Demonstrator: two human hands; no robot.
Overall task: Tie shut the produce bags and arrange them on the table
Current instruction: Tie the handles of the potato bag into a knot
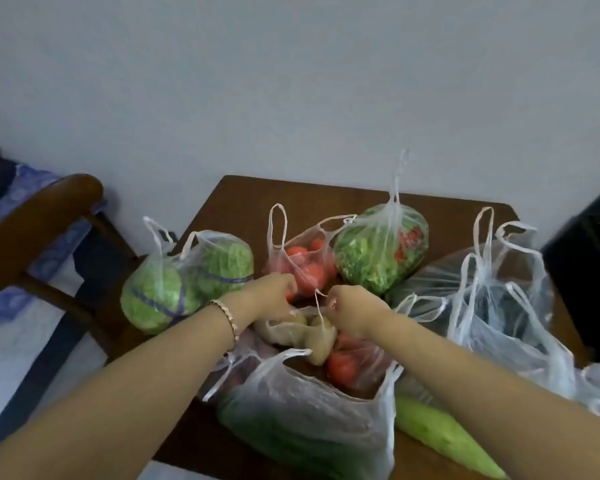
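Fingers [333, 301] of the left hand [274, 297] and right hand [355, 308] curl round the handles [320, 311] of the potato bag [300, 332]; it sits on the table [243, 199] just beneath and between them, equally near each; beyond, the tomato bag [305, 268] stands untied.

Pale grey wall [291, 81], wooden chair [49, 209] beside table [243, 195]

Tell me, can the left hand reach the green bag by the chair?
Probably yes. The green bag lies right beside the left hand with nothing between, but that hand holds the potato bag by its handle and must let go first.
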